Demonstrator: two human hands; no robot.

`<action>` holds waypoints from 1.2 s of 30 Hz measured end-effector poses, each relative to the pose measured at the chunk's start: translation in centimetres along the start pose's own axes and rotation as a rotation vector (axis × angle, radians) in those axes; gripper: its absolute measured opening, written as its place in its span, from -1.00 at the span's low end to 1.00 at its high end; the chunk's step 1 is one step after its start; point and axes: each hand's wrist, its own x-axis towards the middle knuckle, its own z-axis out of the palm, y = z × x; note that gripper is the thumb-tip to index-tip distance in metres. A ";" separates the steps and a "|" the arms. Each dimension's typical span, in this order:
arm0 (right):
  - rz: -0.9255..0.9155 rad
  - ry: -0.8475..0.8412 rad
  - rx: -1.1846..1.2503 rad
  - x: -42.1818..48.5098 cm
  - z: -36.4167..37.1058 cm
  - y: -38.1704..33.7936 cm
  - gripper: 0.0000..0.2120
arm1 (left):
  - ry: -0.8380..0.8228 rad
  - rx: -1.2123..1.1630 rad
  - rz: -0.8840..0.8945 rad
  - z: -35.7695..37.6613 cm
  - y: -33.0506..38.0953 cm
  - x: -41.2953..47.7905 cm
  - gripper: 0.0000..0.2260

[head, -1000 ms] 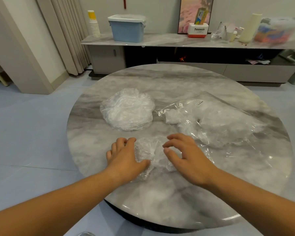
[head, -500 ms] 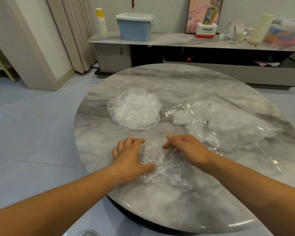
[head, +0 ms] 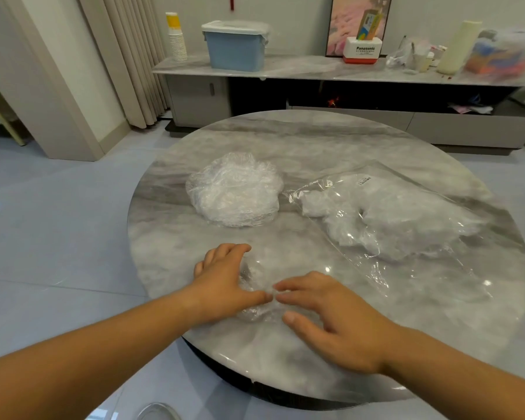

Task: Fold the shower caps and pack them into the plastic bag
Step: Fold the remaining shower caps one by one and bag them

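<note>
1. Left hand [head: 222,283] – flat on the left part of the shower cap [head: 259,294] being folded at the near edge of the bench [head: 285,140], fingers spread and pressing down, clamped on nothing. Risk: thin film is springy – lift the palm and the fold likely pops open.
2. Pile of loose caps [head: 235,189] sits mid-bench, just left of the bag's mouth. Risk: a sweeping hand could drag it; clear on pale marble, edges hard to see.
3. Right hand [head: 328,313] – fingers apart, tips on the cap's right side, touching the left thumb tip. Not pinching. Risk: cap slides on the glossy top and off the near rim, which is close.
4. Plastic bag [head: 400,219] lies right of centre, partly filled with caps, mouth toward the pile. Risk: limp mouth may collapse during insertion; the packed caps could spill out.
5. Writing: small white label on the bag – unreadable. On the far shelf, a white-and-red box [head: 361,51] reads "Panasonic"; line below too small.
</note>
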 end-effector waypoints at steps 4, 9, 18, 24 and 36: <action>-0.067 -0.100 -0.202 -1.2 1.2 0.3 -0.54 | -0.212 0.092 0.013 -2.1 -0.8 -0.4 -0.01; -0.130 -0.087 -0.335 -2.0 2.1 0.0 -0.55 | -0.216 0.068 -0.038 -2.4 0.3 -0.7 -0.34; -0.101 -0.009 -0.365 -2.7 2.8 -0.3 -0.44 | -0.201 0.030 -0.111 -1.6 -0.1 -0.5 -0.61; -0.098 0.171 -0.321 -2.4 2.2 -0.2 -0.68 | -0.168 -0.290 -0.136 -0.6 -0.1 -0.5 -0.71; 0.014 -0.077 -0.331 -1.9 2.7 0.2 -0.57 | -0.065 -0.227 -0.001 -0.4 0.7 -0.6 -0.66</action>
